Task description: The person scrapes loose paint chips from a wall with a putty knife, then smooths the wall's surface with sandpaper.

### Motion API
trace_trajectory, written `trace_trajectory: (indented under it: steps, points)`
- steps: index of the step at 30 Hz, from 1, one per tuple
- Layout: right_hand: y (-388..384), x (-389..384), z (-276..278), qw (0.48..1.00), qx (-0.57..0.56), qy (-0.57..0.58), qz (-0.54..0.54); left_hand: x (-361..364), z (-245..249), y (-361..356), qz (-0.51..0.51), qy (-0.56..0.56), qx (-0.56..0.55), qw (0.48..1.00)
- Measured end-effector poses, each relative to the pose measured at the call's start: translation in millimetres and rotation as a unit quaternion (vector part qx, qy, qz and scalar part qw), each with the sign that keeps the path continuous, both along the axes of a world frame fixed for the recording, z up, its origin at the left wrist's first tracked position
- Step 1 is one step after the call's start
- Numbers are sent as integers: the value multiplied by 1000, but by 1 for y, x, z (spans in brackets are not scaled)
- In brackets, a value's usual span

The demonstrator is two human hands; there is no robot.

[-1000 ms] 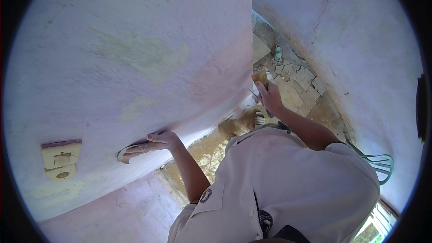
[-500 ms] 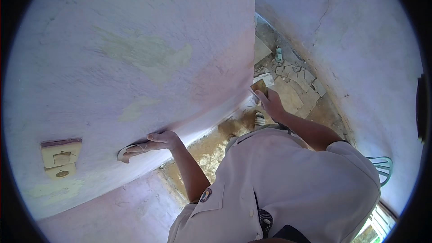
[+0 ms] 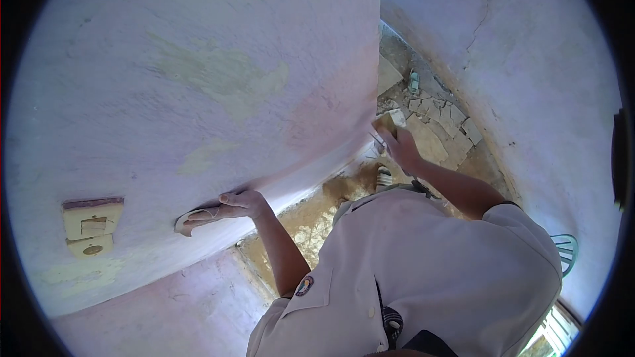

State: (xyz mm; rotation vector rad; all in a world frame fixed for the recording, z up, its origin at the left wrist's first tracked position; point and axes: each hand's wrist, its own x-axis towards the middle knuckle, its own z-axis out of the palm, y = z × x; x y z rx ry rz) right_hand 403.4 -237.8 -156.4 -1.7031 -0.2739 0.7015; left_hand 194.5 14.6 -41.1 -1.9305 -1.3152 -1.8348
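Note:
My left hand [image 3: 239,206] lies against the pale pinkish wall [image 3: 251,139], its fingers over a curled pale sheet that looks like sandpaper [image 3: 183,225]. The sheet is pinched at the hand and touches the wall. Near the wall's outer edge, my right hand [image 3: 402,149] is closed round a flat, brownish-yellow rectangular piece [image 3: 383,124]. A thin, straight edge shows beside its fingers; I cannot make out whether that belongs to the same piece. Unpainted-looking yellowish patches [image 3: 218,76] mark the wall above my left hand.
A switch and socket plate [image 3: 92,227] is fixed to the wall at left. Broken slabs [image 3: 440,116] and rubble cover the floor beyond my right hand, with a small greenish object [image 3: 413,81] among them. A green chair [image 3: 567,251] stands at right, beside a cracked wall [image 3: 529,92].
The flat piece in my right hand has tilted, so less of its face shows. My left hand keeps its place on the wall with the sheet. The view has shifted slightly.

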Motion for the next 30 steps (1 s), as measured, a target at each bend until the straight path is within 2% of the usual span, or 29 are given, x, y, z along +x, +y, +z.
trace_trajectory:
  steps: [2,5,8,11,14,17,23,26,29,30]
  points:
    - [24,18,40,999,10,39,-27,-1,-2,1,13,0,-10,1000]
    - [16,11,37,996,75,37,-40,0,-2,5,15,-10,-10,1000]
    - [-2,3,17,997,55,32,-39,-3,-4,6,8,-5,1,1000]
    - [-11,-3,-10,999,17,-35,-13,-3,-3,5,8,4,11,1000]
    - [22,15,42,999,22,22,-39,-3,-4,6,8,0,8,1000]
    - [36,19,37,991,122,-22,-47,-3,-4,5,4,6,12,1000]
    - [-9,-7,-6,999,19,-25,5,-6,-5,5,17,17,3,1000]
    - [9,8,12,999,37,-11,9,-9,-7,10,20,18,12,1000]
    - [41,20,46,990,121,-72,-3,-6,-6,5,26,18,4,999]
    - [40,18,50,991,122,-61,-4,-5,-5,4,32,18,-1,999]
